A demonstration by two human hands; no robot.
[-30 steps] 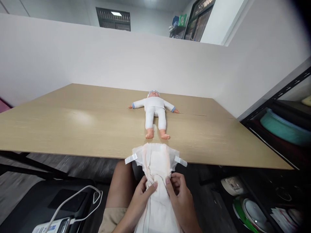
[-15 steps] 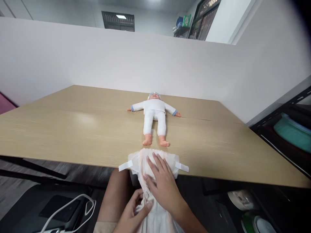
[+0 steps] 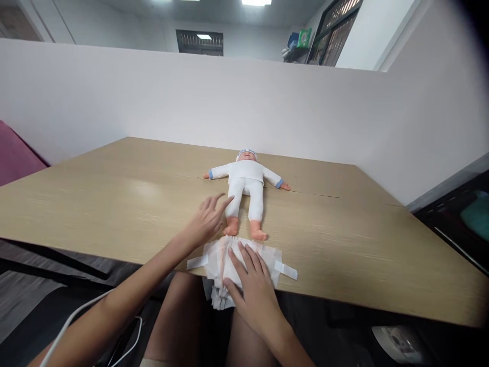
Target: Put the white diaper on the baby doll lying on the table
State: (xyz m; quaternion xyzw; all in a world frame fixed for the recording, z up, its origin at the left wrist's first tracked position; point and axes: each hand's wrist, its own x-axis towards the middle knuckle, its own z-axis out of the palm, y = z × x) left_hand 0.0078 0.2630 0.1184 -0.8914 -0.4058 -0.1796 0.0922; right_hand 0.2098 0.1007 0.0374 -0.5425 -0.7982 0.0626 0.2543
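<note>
A baby doll (image 3: pixel 246 189) in white clothes lies on its back on the wooden table (image 3: pixel 114 209), feet toward me. A white diaper (image 3: pixel 273 261) with two tape tabs lies spread at the table's near edge, just below the doll's feet, part of it hanging over the edge. My right hand (image 3: pixel 252 283) rests flat on the diaper with fingers spread. My left hand (image 3: pixel 206 220) is stretched out over the table with fingers apart, its fingertips beside the doll's left-side leg, holding nothing.
A white partition wall stands behind the table. A dark metal shelf (image 3: pixel 454 214) is at the right. A white cable (image 3: pixel 72 318) runs at the lower left. My bare legs (image 3: pixel 179 321) are under the table edge.
My left hand let go of the diaper and reached forward to the doll's leg. The diaper has been pushed further onto the table under my right hand.
</note>
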